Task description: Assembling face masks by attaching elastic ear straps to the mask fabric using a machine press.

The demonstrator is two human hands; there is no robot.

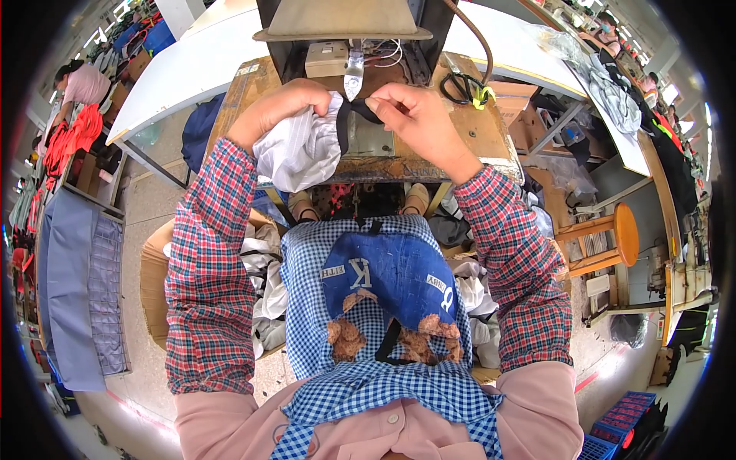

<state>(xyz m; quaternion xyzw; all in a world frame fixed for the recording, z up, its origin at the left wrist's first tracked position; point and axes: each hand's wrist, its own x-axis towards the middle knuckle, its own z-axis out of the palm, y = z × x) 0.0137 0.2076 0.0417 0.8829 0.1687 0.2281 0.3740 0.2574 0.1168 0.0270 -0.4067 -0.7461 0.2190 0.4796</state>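
Note:
A soft white cap-like fabric piece (299, 149) with a black edge band hangs over the front of the worn wooden machine table (249, 100). My left hand (303, 100) is closed on its upper part, left of the pointed metal head (353, 75) of the machine. Just right of that head, my right hand (414, 123) pinches a black strap (364, 110) between thumb and fingers. The strap crosses below the metal tip, over the metal plate (372, 140). Whether the tip touches the strap, I cannot tell.
Black-handled scissors (458, 88) with a yellow-green tie lie right of the machine. White tables (180, 73) stand behind. Below are a cardboard box (156, 284) and heaped white and grey pieces (268, 299). A wooden stool (625, 234) is at right. Other people work farther off.

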